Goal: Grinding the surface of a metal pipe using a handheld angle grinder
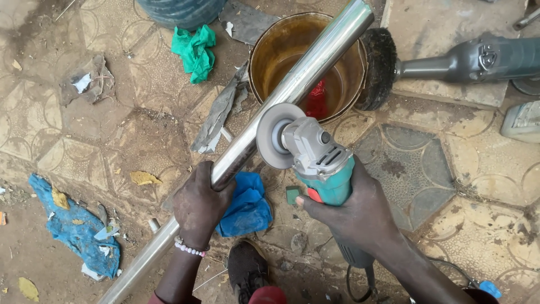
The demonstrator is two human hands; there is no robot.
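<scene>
Left hand (198,207) grips a shiny steel tube (292,87); right hand (354,211) grips a teal grinder (315,155), disc touching it.

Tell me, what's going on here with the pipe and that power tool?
A person is working a shiny metal pipe with a teal angle grinder. The left hand grips the pipe, which slants across a rusty bucket. The right hand holds the grinder with its disc against the pipe's side. A blue cloth lies beneath the pipe, and a second grinder with a wire brush rests on the tiled floor nearby.
</scene>
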